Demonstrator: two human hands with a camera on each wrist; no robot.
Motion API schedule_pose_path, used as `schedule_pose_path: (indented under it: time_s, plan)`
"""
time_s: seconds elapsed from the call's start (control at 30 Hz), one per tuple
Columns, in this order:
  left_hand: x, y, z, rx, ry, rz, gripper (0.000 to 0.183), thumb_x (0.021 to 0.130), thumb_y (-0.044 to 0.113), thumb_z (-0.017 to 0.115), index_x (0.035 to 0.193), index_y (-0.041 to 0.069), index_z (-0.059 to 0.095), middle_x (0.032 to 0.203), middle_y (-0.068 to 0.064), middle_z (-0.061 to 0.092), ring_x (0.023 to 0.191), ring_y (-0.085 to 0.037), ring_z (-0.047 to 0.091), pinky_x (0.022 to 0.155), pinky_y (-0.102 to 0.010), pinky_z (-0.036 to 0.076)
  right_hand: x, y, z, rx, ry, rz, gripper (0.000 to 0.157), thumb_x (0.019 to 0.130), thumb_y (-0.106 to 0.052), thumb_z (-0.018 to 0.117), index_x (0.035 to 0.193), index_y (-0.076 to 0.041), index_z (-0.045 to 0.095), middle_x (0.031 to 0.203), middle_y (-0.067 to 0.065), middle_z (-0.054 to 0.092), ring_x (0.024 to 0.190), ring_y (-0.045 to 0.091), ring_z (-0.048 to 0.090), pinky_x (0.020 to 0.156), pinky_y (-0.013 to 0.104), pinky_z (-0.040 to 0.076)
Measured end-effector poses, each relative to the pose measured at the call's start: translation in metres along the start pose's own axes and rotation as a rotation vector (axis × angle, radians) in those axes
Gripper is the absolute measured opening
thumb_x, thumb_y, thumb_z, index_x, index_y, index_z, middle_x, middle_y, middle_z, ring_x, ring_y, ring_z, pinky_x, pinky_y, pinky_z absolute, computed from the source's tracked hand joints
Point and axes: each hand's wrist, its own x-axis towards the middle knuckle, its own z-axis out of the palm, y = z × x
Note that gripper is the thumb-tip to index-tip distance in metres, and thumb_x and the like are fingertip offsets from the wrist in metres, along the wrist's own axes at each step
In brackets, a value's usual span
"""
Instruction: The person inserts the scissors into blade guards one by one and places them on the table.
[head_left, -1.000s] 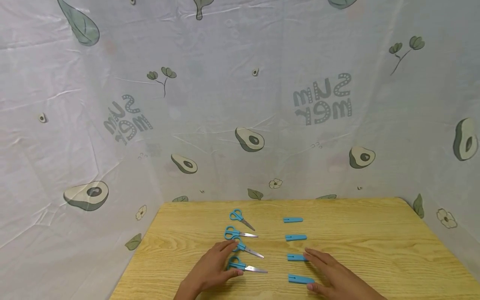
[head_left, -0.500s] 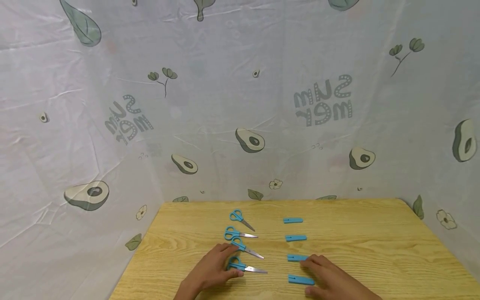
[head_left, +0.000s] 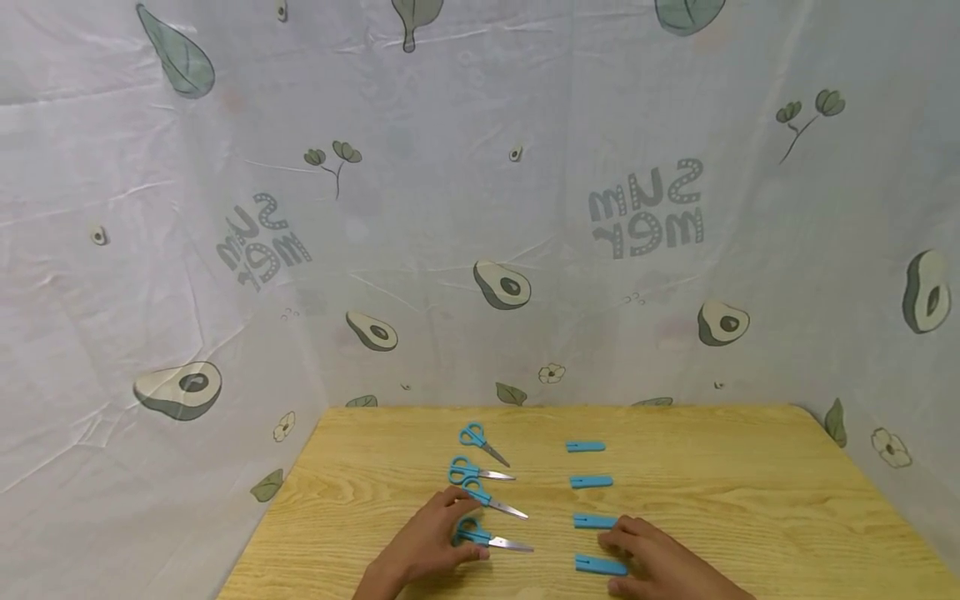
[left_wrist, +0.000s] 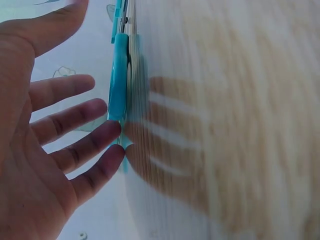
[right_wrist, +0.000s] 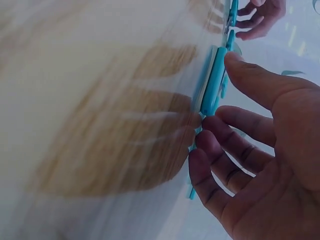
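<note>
Probably light, stiff and slick: hold the nearest scissors (head_left: 491, 540), flat on the surface (head_left: 712, 483) beside the spread, empty left hand (head_left: 426, 537), by the handle (head_left: 477, 537); pinch the nearest blue cap (head_left: 600, 565), beside the loosely curled, empty right hand (head_left: 656, 558), along its sides.

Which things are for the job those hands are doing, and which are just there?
Likely for the job:
four scissors, by the left hand
four blue caps, by the right hand

Just there:
table
avocado sheet
</note>
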Motion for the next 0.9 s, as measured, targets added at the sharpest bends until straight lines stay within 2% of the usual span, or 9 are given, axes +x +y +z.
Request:
schedule_pose_path:
  time_s: [0.17,0.27,0.37,0.63,0.9]
  plan:
    - [-0.0014,0.0023,0.0019,-0.028,-0.026,0.022,0.067,0.092,0.058,0.081,0.142,0.014,0.07,0.136,0.001,0.063,0.124,-0.018,0.061,0.103,-0.037,0.059,0.0025,0.0034,0.0021,0.024,-0.026,-0.068,0.046,0.105,-0.032,0.071,0.135,0.002,0.068,0.111,-0.009,0.057,0.089,-0.005,0.041,0.069,0.022,0.038]
    - [-0.0014,0.002,0.0037,-0.015,-0.04,0.029,0.064,0.092,0.056,0.081,0.14,0.015,0.071,0.136,0.001,0.064,0.124,-0.018,0.061,0.103,-0.035,0.059,0.0036,0.0053,0.004,0.012,-0.02,-0.141,0.042,0.106,-0.028,0.069,0.135,0.003,0.068,0.106,-0.009,0.053,0.087,-0.007,0.038,0.067,0.022,0.036]
    - [-0.0013,0.001,0.0047,0.008,-0.044,0.036,0.06,0.092,0.055,0.082,0.137,0.017,0.073,0.135,0.0,0.065,0.123,-0.017,0.061,0.102,-0.033,0.059,0.0039,0.006,0.0047,0.003,-0.016,-0.175,0.039,0.106,-0.025,0.069,0.134,0.004,0.068,0.104,-0.008,0.052,0.086,-0.007,0.037,0.067,0.021,0.036]
    - [0.0007,0.0029,0.0029,0.016,-0.049,0.057,0.045,0.088,0.046,0.089,0.126,0.024,0.077,0.128,0.008,0.066,0.111,-0.006,0.055,0.096,-0.026,0.057,0.0044,0.0037,0.0036,-0.015,-0.004,-0.086,0.036,0.103,-0.028,0.073,0.128,-0.002,0.074,0.105,-0.009,0.053,0.085,-0.006,0.041,0.069,0.019,0.041]
    - [0.0047,0.002,0.0023,0.009,-0.04,0.101,0.035,0.089,0.033,0.091,0.12,0.022,0.08,0.118,0.012,0.065,0.103,-0.001,0.051,0.09,-0.021,0.054,0.0086,0.0049,0.0044,0.011,0.01,-0.143,0.027,0.105,-0.024,0.071,0.122,-0.003,0.078,0.104,-0.008,0.058,0.085,-0.007,0.045,0.067,0.02,0.045]
